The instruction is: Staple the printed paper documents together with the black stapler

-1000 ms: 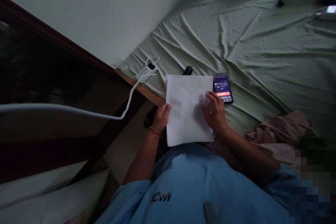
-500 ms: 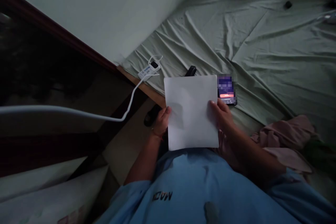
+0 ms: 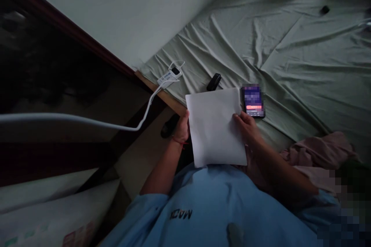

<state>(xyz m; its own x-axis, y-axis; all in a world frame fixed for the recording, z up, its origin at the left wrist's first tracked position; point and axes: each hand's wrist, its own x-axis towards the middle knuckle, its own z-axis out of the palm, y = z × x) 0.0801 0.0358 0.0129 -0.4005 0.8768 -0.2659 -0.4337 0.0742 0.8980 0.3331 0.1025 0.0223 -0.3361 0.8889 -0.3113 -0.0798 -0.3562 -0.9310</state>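
Note:
A white sheet of paper (image 3: 216, 125) is held over my lap, its far edge above the bed's near edge. My left hand (image 3: 182, 128) grips its left edge, fingers behind and thumb on top. My right hand (image 3: 246, 126) grips its right edge, thumb on the sheet. Just beyond my right hand, a lit phone (image 3: 253, 100) lies on the green bedsheet (image 3: 290, 58). A small black object (image 3: 213, 82) lies on the sheet past the paper's far edge.
A white charger block with its cable (image 3: 169, 77) lies near the bed's corner, the cable running left over the dark floor. A pink cloth (image 3: 315, 154) is bunched at my right. A white wall (image 3: 121, 11) runs along the bed. Another small dark object (image 3: 325, 9) sits far back.
My right hand slid from the middle of the paper to its right edge and took hold there. The paper now tilts slightly. The view shifted a little.

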